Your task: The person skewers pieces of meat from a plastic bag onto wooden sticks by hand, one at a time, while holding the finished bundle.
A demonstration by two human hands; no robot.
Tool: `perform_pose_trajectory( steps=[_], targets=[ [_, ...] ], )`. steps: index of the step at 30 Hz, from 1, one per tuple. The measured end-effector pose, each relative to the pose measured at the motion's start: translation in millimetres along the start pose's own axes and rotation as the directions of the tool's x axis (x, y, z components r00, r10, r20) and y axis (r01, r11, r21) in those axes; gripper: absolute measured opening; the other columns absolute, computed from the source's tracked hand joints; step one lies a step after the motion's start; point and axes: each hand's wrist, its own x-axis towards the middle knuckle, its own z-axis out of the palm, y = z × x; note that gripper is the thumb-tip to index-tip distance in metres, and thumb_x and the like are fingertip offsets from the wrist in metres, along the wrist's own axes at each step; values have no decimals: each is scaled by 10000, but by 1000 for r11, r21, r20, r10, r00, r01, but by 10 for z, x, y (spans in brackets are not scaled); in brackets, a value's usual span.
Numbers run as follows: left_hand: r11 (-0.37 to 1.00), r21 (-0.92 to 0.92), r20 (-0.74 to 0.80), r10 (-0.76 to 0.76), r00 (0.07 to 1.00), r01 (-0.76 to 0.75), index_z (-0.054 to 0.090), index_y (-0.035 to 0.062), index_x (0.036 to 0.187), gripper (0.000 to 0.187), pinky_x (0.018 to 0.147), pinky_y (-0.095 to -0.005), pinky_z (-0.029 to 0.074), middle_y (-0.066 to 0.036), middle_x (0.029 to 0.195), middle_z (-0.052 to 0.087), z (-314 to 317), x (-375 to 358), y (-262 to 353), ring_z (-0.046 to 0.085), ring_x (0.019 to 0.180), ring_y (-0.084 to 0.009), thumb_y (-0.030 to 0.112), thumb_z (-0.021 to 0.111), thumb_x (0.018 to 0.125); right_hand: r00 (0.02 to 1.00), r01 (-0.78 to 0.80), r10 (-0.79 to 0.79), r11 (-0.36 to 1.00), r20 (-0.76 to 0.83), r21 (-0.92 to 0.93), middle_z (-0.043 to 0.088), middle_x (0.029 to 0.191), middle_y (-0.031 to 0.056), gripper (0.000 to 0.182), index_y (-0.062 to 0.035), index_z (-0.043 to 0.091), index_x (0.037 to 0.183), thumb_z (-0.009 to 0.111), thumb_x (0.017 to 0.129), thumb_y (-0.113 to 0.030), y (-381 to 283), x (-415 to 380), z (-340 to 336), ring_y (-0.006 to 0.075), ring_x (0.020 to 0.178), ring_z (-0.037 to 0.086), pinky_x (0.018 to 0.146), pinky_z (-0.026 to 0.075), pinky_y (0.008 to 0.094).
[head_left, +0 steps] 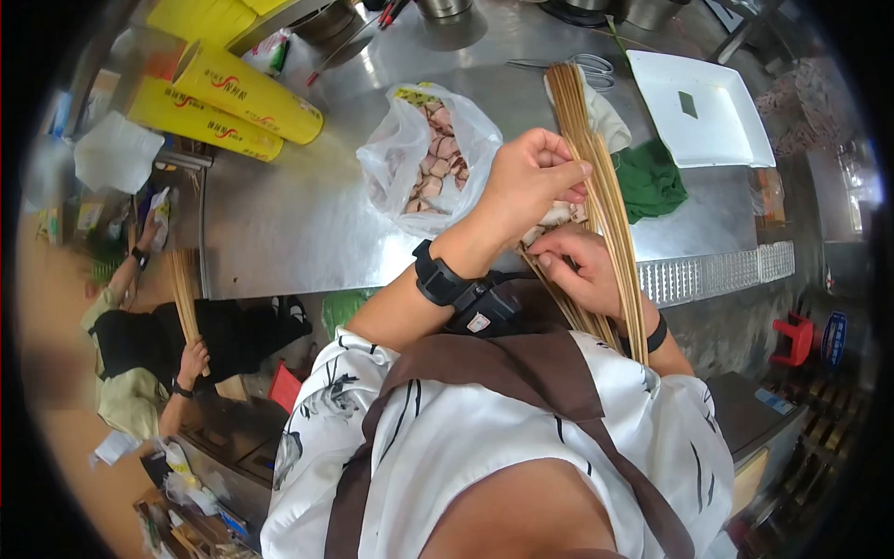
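My left hand (540, 177) is closed in a pinch, thumb against fingertips, over a long bundle of thin wooden skewers (610, 205). What it pinches is too small to make out. Just below, my right hand (585, 268) has its fingers curled round several skewers (575, 312) that slant down towards my apron. Pale pieces of food (557, 220), perhaps meat, show between the two hands, partly hidden by them. Left of my hands, an open clear plastic bag (380, 166) holds pinkish cut pieces (438, 168) with dark edges.
On the steel table (289, 224) lie yellow rolls (247, 93), scissors (591, 73), a green cloth (652, 182) and a white tray (717, 121) with a small dark square in it. At the left, a co-worker (140, 345) holds another skewer bundle (182, 289).
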Motion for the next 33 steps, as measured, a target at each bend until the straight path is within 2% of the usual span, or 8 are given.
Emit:
perform_pose_trajectory(
  steps=[2, 5, 16, 24, 26, 27, 30, 33],
  targets=[
    [996, -29, 6, 89, 996, -89, 480, 0, 926, 214, 576, -216, 496, -83, 764, 589, -10, -70, 51, 591, 651, -123, 13, 624, 769, 998, -43, 42, 999, 39, 13, 582, 789, 88, 128, -4, 570, 909, 506, 817, -65, -47, -2, -24, 170, 712, 553, 655, 438, 284],
    [985, 5, -14, 170, 985, -170, 469, -6, 996, 275, 603, -228, 498, -88, 770, 592, -40, -158, 106, 596, 657, -126, -2, 620, 766, 965, -258, 259, 886, 49, 386, 582, 787, 61, 213, -9, 493, 1073, 413, 895, -94, -46, -34, -24, 88, 721, 506, 661, 426, 242],
    [975, -100, -37, 197, 980, -199, 490, 3, 1041, 274, 607, -215, 484, -74, 798, 600, -384, -320, -116, 588, 667, -116, -4, 594, 787, 911, -259, 405, 711, -81, 654, 598, 866, 114, 293, 18, 419, 1166, 349, 937, -149, -90, -17, 0, 92, 749, 497, 700, 411, 220],
    [984, -47, -27, 170, 985, -171, 512, 21, 1086, 273, 653, -238, 481, -61, 851, 593, -777, -280, -478, 579, 729, -116, 96, 572, 831, 922, -327, 388, 788, -8, 521, 530, 716, 46, 378, 54, 387, 1226, 459, 886, -93, -109, 44, 42, 78, 656, 488, 628, 380, 187],
    [598, 752, -177, 587, 790, -276, 558, 38, 1008, 208, 659, -306, 487, -90, 862, 594, -1129, -242, -627, 597, 742, -208, 102, 566, 810, 917, -343, 399, 786, 2, 515, 511, 703, 26, 397, 46, 377, 1252, 456, 888, -91, -103, 42, 42, 68, 653, 477, 622, 374, 180],
    [457, 880, -181, 581, 794, -134, 567, 40, 959, 178, 668, -336, 482, -111, 860, 589, -1352, -255, -719, 590, 757, -257, 106, 564, 794, 918, -347, 397, 782, 13, 517, 507, 703, 20, 407, 42, 366, 1263, 454, 889, -92, -87, 41, 43, 63, 653, 470, 621, 372, 178],
    [132, 959, -284, 435, 855, 252, 563, 51, 864, 141, 678, -391, 467, -147, 877, 577, -1884, -360, -896, 567, 785, -338, 132, 575, 749, 919, -348, 394, 784, 21, 515, 498, 702, 9, 422, 38, 350, 1279, 450, 890, -92, -32, 28, 39, 57, 652, 458, 620, 368, 175],
    [122, 936, -350, 266, 898, 329, 560, 55, 857, 174, 677, -391, 469, -135, 890, 574, -1983, -484, -809, 572, 794, -325, 160, 604, 726, 924, -335, 383, 799, 8, 500, 496, 709, -1, 434, 31, 345, 1289, 452, 884, -79, -53, 63, 30, 50, 656, 447, 625, 363, 170]
  ],
)
